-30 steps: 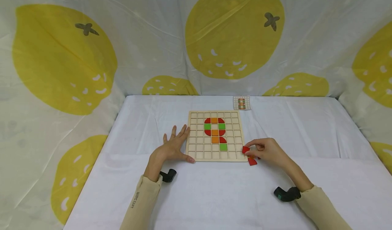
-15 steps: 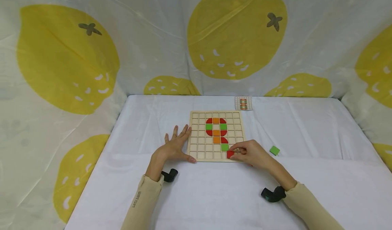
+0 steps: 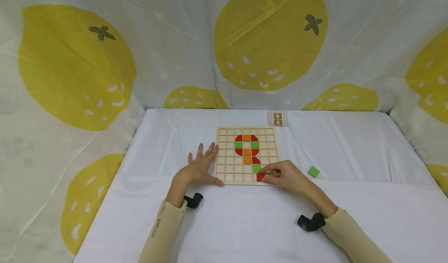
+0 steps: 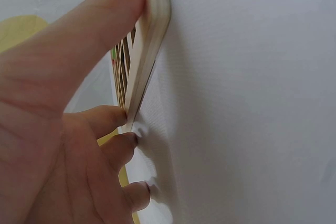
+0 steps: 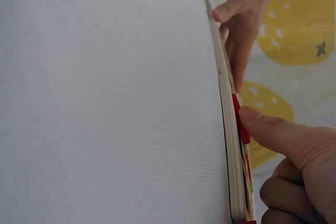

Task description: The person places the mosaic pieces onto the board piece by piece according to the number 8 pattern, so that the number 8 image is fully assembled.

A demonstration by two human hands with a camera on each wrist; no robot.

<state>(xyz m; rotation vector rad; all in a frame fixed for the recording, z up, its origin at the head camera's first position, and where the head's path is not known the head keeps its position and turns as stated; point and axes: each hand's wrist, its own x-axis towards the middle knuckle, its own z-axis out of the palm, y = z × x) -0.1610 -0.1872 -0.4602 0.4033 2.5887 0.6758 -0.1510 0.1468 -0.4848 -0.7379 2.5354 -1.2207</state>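
A square wooden grid board [image 3: 229,169] lies on the white-covered table, with red, orange and green tiles set in its cells. My left hand [image 3: 197,169] has its fingers spread along the board's left edge, the thumb at the near left corner. In the left wrist view the thumb presses against the board's rim. My right hand [image 3: 288,176] pinches a red tile [image 3: 260,177] between thumb and index finger over the nearest row, just below a green tile [image 3: 256,168]. The right wrist view shows the thumb on that red tile [image 5: 240,119], which sticks up tilted from the board.
A small pattern card [image 3: 278,118] lies behind the board's far right corner. One loose green tile [image 3: 313,172] lies on the cloth right of my right hand. Another red piece [image 5: 244,222] shows at the bottom of the right wrist view. A lemon-print curtain [image 3: 185,41] rises behind.
My right hand has carried the red tile from the board's right edge leftward to the nearest row, lately shifting slightly left. The loose green tile came into view. The left hand stays put.
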